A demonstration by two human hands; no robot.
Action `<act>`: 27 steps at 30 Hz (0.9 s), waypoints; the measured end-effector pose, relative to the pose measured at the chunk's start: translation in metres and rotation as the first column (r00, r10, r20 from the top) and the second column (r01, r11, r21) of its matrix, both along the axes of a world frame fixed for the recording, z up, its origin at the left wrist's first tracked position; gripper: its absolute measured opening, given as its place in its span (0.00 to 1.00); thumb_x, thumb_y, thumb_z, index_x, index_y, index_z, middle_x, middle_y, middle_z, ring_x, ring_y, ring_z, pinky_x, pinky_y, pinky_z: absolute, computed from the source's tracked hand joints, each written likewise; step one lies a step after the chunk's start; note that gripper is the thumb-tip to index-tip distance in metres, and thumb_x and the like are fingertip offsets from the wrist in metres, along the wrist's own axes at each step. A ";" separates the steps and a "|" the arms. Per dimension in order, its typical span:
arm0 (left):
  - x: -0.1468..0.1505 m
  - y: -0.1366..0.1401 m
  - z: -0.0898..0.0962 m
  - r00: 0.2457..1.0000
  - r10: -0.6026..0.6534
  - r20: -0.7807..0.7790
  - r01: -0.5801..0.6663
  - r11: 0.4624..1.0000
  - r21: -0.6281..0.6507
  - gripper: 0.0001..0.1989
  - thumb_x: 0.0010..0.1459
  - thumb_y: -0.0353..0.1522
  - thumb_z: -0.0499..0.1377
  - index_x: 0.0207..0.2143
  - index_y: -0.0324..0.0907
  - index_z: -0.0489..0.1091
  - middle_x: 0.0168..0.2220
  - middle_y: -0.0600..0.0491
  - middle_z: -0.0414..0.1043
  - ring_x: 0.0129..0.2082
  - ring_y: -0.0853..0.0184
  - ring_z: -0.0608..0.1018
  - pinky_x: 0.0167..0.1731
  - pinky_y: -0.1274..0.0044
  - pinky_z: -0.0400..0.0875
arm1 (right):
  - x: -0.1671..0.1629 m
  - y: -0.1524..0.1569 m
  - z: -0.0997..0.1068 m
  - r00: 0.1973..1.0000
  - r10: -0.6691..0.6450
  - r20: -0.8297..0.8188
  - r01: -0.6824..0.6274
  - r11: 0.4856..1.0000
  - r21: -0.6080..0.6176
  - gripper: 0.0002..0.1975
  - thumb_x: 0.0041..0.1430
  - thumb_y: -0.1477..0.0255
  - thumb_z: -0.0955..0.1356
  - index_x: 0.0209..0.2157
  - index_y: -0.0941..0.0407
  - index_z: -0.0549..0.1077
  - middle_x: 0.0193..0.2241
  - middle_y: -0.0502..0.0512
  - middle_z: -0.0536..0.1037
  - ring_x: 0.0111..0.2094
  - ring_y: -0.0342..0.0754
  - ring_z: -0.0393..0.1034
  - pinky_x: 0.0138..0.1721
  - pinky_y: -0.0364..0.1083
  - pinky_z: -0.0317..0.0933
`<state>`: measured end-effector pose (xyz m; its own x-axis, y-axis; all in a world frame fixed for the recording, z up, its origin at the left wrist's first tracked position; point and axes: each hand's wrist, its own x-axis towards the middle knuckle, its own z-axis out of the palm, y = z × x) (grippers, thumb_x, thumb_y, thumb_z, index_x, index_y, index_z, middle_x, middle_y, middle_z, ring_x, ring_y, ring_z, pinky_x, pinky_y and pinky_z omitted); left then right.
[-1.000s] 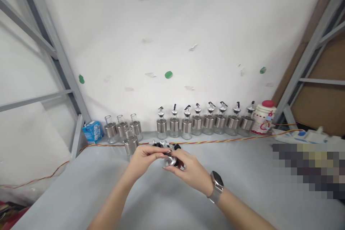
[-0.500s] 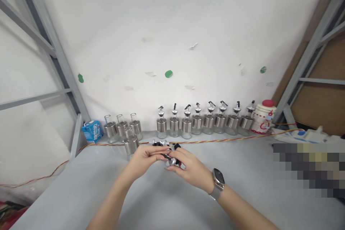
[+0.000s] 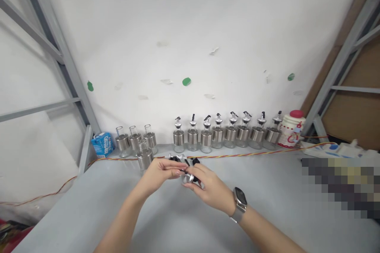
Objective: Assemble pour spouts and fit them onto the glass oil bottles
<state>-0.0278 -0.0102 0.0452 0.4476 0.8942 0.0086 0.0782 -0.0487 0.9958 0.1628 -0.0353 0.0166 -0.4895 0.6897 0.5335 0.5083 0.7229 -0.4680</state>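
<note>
Between my hands is a silver-and-black bottle pourer point(image 3: 188, 178), partly covered by fingers. The fingers of my right hand point(image 3: 212, 189) are closed round it from the right. My left hand point(image 3: 157, 176) pinches at its black spout end, its straight fingers pressed together. Just behind the hands lie more loose pourers point(image 3: 179, 158), half hidden by the fingers. An uncapped glass bottle with a steel sleeve point(image 3: 145, 159) stands right beside my left hand.
Three more uncapped bottles point(image 3: 135, 141) stand at the back left near a blue carton point(image 3: 102, 144). Several bottles with pourers point(image 3: 206, 138) line the wall, ending at a white-and-red jar point(image 3: 291, 128). A twisted red-yellow cable point(image 3: 252, 154) runs along the back.
The pourer has tilted a little between my fingers, showing more of its silver cap. Both hands stay in nearly the same place; the view has shifted slightly.
</note>
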 end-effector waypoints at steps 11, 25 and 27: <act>0.007 0.000 -0.002 0.985 0.138 0.099 -0.135 0.990 -0.035 0.15 0.41 0.33 0.64 0.35 0.39 0.74 0.35 0.47 0.75 0.38 0.61 0.75 0.42 0.70 0.68 | -0.003 -0.003 0.001 0.988 -0.076 -0.131 0.057 0.988 -0.140 0.16 0.54 0.67 0.64 0.44 0.54 0.61 0.33 0.54 0.70 0.30 0.46 0.64 0.31 0.45 0.60; 0.021 0.007 -0.034 0.889 0.457 -0.039 -0.412 0.833 0.370 0.09 0.47 0.34 0.59 0.32 0.45 0.74 0.34 0.53 0.76 0.37 0.62 0.75 0.44 0.70 0.67 | -0.002 0.013 -0.005 0.907 -0.280 -0.314 0.221 0.952 -0.211 0.12 0.58 0.62 0.59 0.33 0.57 0.62 0.29 0.53 0.67 0.32 0.46 0.62 0.34 0.45 0.57; 0.024 0.003 -0.041 0.858 0.504 -0.099 -0.345 0.707 0.617 0.10 0.50 0.32 0.56 0.35 0.47 0.74 0.37 0.52 0.75 0.39 0.63 0.75 0.45 0.72 0.66 | -0.003 0.013 -0.006 0.905 -0.290 -0.313 0.211 0.942 -0.262 0.15 0.58 0.60 0.57 0.26 0.56 0.61 0.24 0.50 0.66 0.27 0.44 0.61 0.30 0.44 0.56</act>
